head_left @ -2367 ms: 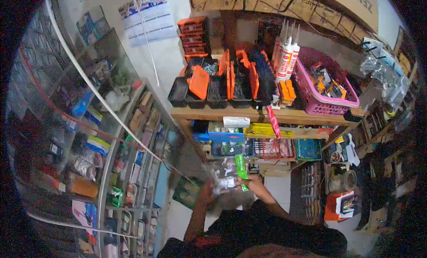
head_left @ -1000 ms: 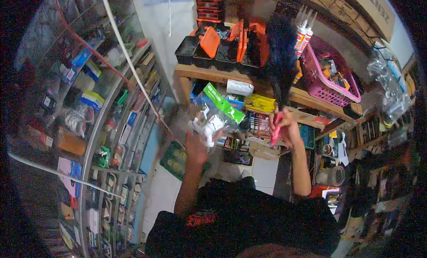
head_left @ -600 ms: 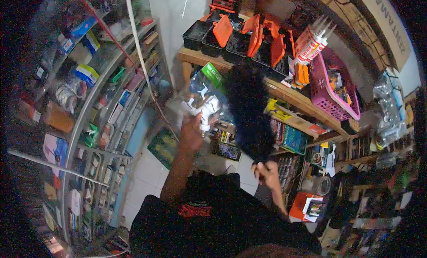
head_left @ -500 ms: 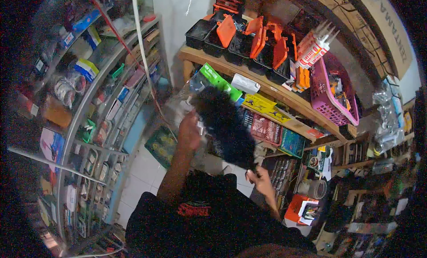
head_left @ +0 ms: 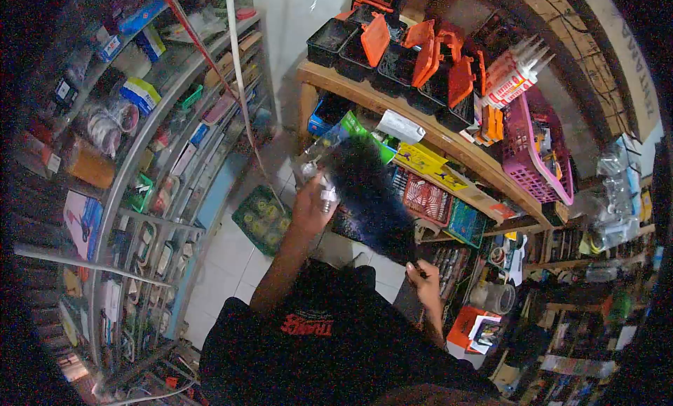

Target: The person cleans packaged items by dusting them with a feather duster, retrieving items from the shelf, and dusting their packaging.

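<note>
My right hand (head_left: 425,277) is closed around the thin handle of a dark, bushy feather duster (head_left: 371,196), which slants up and left from it. The duster's edges are blurred. To its left, my left hand (head_left: 313,204) is closed on a clear plastic packet (head_left: 319,157) with a shiny silver piece (head_left: 328,196) by the fingers; what is inside I cannot make out. A green packet (head_left: 357,129) lies just behind the duster, partly hidden by it.
A wooden shelf unit (head_left: 413,101) ahead carries black bins with orange lids (head_left: 375,38), sealant tubes (head_left: 512,84) and a pink basket (head_left: 519,154). Left is a stocked display case (head_left: 133,154). A green crate (head_left: 263,220) sits on the tiled floor. A white cord (head_left: 235,49) hangs down.
The view has shifted slightly, so the shelf appears further right. Both hands and the duster have moved a little rightward in view; both grips are kept.
</note>
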`<control>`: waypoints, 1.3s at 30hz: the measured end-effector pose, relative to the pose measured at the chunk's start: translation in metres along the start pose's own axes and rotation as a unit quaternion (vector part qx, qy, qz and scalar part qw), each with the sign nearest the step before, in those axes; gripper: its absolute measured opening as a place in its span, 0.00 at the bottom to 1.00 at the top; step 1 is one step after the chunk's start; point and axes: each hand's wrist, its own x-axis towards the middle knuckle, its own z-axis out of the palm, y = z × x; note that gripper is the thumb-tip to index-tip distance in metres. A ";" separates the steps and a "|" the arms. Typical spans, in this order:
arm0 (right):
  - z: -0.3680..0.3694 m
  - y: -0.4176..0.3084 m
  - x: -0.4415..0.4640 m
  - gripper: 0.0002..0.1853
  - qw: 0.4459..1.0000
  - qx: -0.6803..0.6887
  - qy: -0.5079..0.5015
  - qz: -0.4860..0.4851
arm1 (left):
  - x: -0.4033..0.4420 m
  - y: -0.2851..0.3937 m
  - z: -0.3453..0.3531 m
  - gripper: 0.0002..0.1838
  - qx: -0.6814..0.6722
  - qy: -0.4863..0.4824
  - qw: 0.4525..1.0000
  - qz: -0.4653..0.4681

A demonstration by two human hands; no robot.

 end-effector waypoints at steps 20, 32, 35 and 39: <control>0.023 0.037 -0.009 0.16 0.992 0.019 -0.117 0.045 | -0.029 0.048 0.073 0.28 -0.244 -0.081 0.966 -0.003; 0.012 0.055 -0.006 0.15 0.986 0.149 -0.062 0.038 | -0.029 0.003 0.024 0.23 -0.157 -0.061 0.986 -0.003; 0.010 0.034 -0.005 0.13 0.983 0.164 0.083 0.025 | -0.036 0.018 0.066 0.33 -0.104 -0.057 0.992 -0.054; 0.014 0.007 0.035 0.16 0.958 0.130 0.229 -0.110 | -0.057 0.016 0.105 0.51 0.028 -0.093 0.995 -0.018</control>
